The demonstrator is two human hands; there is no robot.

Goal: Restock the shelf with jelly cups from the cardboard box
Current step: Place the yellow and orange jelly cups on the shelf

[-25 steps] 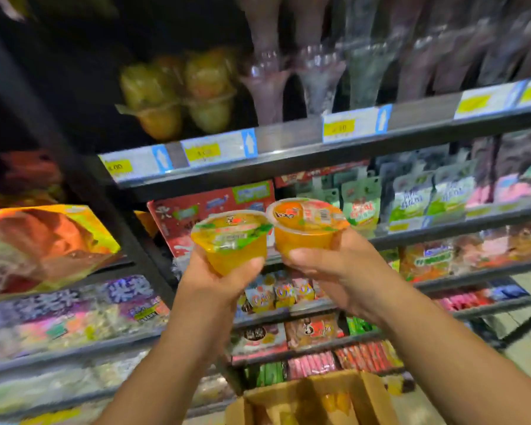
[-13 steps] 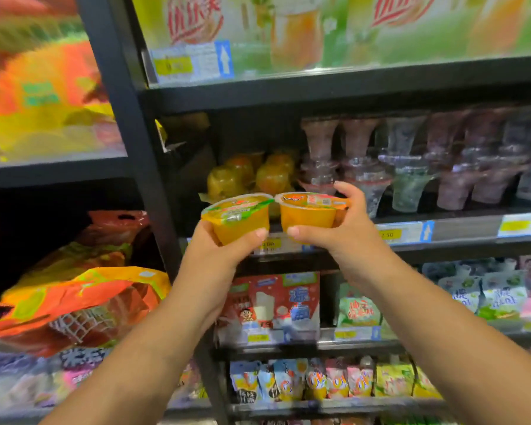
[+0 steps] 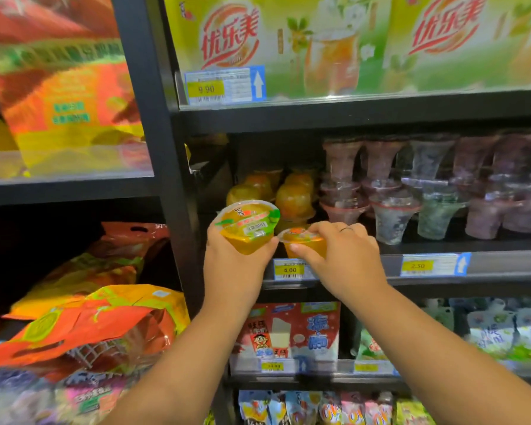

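Gripping one jelly cup in left hand; right hand clasps another.

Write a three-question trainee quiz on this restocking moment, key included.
1. True or false: the left hand holds a jelly cup tilted, its lid towards the camera.
2. What price shows on the yellow tag under the right hand's cup?
3. What sits right of the stacked orange cups? A) tall clear flared cups B) bottles C) tins

Key: 1 true; 2 4.00; 3 A. The right hand grips its cup from above at the shelf edge.
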